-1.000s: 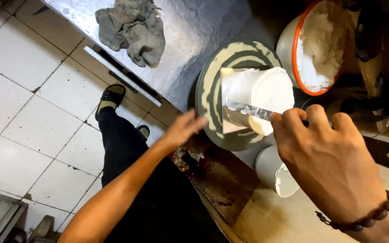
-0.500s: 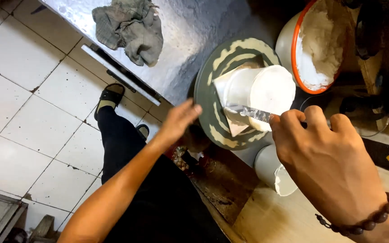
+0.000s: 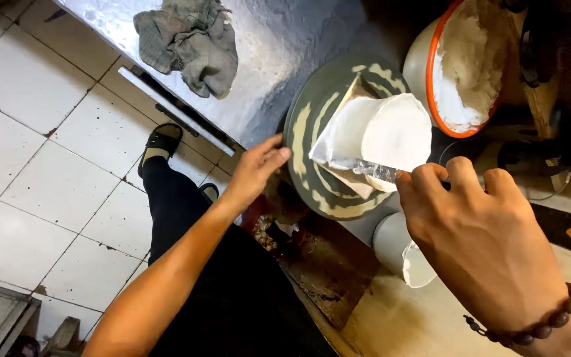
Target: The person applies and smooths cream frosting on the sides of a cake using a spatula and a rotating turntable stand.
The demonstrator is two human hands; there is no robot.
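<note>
A white cake [image 3: 381, 135] sits on a square board on a round grey-green turntable [image 3: 312, 158] streaked with cream. My right hand [image 3: 477, 244] grips a metal spatula [image 3: 365, 168] whose blade lies against the cake's near side. My left hand [image 3: 259, 168] has its fingers apart, with the fingertips touching the turntable's left rim. A brown bead bracelet circles my right wrist.
A white bowl with an orange rim [image 3: 464, 66] holds white cream behind the cake. A grey crumpled cloth [image 3: 190, 43] lies on a steel counter [image 3: 279, 39]. A white cup [image 3: 401, 248] sits below the turntable. White tiled floor [image 3: 41, 165] lies to the left.
My left hand has moved up and right to the turntable's rim. The cake and board have turned with the turntable. My right hand has held the spatula in place.
</note>
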